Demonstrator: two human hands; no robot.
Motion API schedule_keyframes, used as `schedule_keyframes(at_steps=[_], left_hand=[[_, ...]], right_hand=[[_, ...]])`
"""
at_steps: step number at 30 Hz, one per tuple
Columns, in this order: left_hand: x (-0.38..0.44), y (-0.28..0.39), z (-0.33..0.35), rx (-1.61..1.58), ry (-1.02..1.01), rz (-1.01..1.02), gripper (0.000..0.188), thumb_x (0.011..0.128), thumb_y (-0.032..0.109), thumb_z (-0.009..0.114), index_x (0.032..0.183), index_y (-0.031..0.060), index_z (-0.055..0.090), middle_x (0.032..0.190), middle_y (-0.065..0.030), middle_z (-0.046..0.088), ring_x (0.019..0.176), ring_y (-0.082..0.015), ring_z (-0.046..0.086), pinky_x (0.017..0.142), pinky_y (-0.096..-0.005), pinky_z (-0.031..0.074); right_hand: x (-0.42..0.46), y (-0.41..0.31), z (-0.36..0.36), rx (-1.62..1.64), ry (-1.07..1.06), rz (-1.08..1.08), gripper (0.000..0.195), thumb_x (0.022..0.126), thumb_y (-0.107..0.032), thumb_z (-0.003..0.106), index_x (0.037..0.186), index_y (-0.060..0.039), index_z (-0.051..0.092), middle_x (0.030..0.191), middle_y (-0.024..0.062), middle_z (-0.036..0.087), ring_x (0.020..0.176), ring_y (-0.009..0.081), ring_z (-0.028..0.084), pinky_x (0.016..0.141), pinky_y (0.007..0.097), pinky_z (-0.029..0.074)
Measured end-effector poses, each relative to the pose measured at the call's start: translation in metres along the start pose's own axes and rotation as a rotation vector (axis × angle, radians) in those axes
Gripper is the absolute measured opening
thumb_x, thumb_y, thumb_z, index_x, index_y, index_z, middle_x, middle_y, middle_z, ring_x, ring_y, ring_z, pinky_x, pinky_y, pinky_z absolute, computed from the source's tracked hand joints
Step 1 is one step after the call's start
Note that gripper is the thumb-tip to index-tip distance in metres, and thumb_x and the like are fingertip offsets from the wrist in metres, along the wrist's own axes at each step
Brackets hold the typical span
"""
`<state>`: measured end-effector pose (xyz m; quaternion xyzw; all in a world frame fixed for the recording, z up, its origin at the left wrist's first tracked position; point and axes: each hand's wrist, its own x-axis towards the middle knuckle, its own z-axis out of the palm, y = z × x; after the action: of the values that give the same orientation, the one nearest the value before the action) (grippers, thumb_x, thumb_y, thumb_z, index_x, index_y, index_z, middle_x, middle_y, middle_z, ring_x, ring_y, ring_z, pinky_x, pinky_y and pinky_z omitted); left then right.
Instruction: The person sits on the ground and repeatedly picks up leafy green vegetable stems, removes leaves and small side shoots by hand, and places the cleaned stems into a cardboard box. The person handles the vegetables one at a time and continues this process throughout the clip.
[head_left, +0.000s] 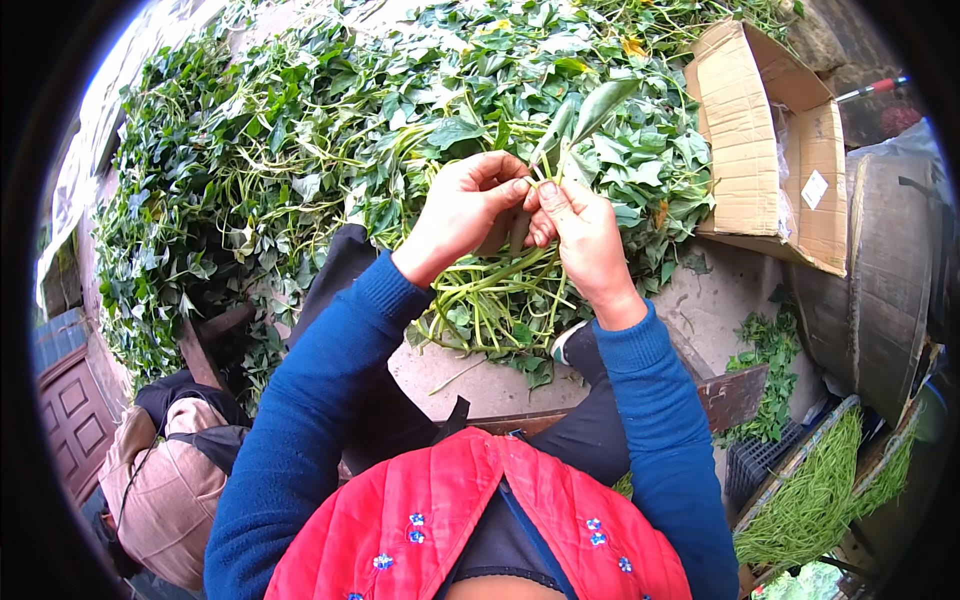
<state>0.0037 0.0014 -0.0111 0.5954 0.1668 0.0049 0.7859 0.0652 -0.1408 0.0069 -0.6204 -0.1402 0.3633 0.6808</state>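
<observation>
My left hand (466, 206) and my right hand (589, 229) meet in front of me, thumbs and fingertips nearly touching. Both pinch green leaf stalks (553, 166) between them, and folded green leaves (604, 109) stick up above the fingers. Part of the stalks is hidden by my fingers. Just below the hands lies a loose bundle of pale green stems (487, 300). Behind it spreads a large heap of leafy vines (330, 105) that look like sweet potato vines.
A cardboard box (739, 142) lies at the upper right of the heap. Plucked stems (806, 487) fill a basket at lower right, near a black plastic crate (757, 461). A wooden bench (731, 397) is beneath me. Another person (176, 480) bends at left.
</observation>
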Motion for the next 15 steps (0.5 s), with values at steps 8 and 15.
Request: schedule_keyframes(at_steps=[8, 15], left_hand=[[0.005, 0.022, -0.026, 0.018, -0.037, 0.215, 0.004, 0.086, 0.006, 0.058, 0.089, 0.0038, 0.061, 0.084, 0.0007, 0.061, 0.078, -0.0077, 0.056, 0.072, -0.0224, 0.046], [-0.003, 0.031, -0.008, 0.945, 0.154, 0.798, 0.025, 0.069, 0.009, 0.071, 0.094, 0.0147, 0.066, 0.070, -0.0026, 0.052, 0.061, -0.0190, 0.051, 0.052, -0.0299, 0.042]], right_hand=[[-0.002, -0.009, -0.017, 0.267, -0.096, 0.159, 0.026, 0.095, -0.021, 0.047, 0.081, -0.0003, 0.055, 0.057, -0.0027, 0.042, 0.051, 0.0067, 0.041, 0.052, 0.0228, 0.041], [-0.004, -0.007, -0.014, 0.117, -0.135, 0.108, 0.029, 0.095, -0.023, 0.048, 0.080, 0.0002, 0.056, 0.058, -0.0013, 0.046, 0.050, 0.0063, 0.041, 0.050, 0.0209, 0.037]])
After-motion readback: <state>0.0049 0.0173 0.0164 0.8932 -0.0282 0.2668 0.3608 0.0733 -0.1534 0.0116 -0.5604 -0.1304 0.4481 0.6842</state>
